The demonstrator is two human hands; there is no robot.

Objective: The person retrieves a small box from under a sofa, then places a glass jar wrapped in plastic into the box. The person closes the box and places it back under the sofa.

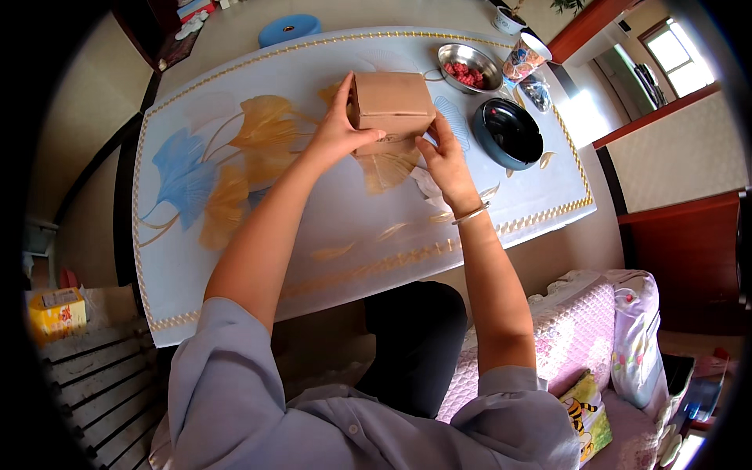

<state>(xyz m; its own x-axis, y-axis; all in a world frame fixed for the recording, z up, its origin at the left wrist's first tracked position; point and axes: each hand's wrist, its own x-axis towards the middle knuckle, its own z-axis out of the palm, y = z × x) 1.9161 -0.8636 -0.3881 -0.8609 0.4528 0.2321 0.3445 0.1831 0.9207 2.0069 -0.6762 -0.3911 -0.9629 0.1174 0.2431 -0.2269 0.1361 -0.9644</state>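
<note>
A small brown cardboard box (392, 98) is between my two hands over the far middle of the table; I cannot tell whether its base rests on the cloth. Its lid side is closed. My left hand (341, 129) grips the left side, thumb along the near face and fingers up the edge. At the lower right corner, my right hand (446, 160) holds the box with its fingers behind and thumb in front. A bracelet (471, 213) circles my right wrist.
The table has a leaf-patterned cloth (337, 227). To the right stand a dark bowl (489, 145), a steel bowl (462, 53) with red pieces, a patterned paper cup (526, 56) and a plastic bag (536, 92). A blue stool (289, 30) is beyond; a quilted sofa (576, 337) is at right.
</note>
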